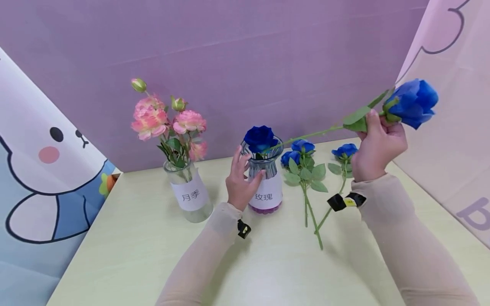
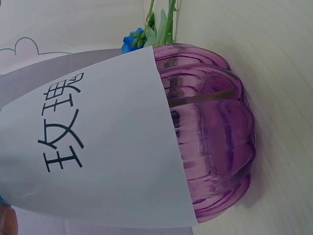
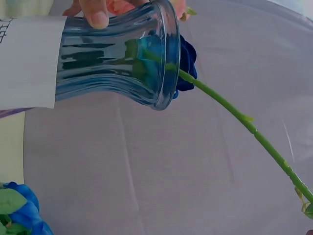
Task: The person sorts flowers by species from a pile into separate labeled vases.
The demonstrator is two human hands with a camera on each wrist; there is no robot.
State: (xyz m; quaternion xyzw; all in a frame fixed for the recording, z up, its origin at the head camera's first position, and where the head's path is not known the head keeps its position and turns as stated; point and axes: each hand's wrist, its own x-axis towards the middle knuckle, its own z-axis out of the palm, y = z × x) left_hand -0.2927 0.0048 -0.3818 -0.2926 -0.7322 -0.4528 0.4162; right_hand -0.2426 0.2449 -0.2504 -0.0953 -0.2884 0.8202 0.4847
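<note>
My right hand (image 1: 383, 142) pinches a blue rose (image 1: 413, 104) just below its bloom and leaves. The rose slants, its long green stem (image 3: 254, 129) running down to the mouth of a glass vase (image 3: 112, 63). Inside the vase the stem's lower end shows through the glass. Another, darker blue rose (image 1: 260, 138) stands in the same vase. My left hand (image 1: 242, 180) holds the vase's neck from the left, thumb toward the front. A white paper label (image 2: 98, 142) with dark characters wraps the vase above its purple base (image 2: 215, 132).
To the left stands a clear glass vase (image 1: 197, 214) with a white label and pink flowers (image 1: 189, 122). Several blue roses (image 1: 304, 148) lie on the pale table (image 1: 126, 255) right of the held vase. A purple cloth wall (image 1: 245, 59) rises behind.
</note>
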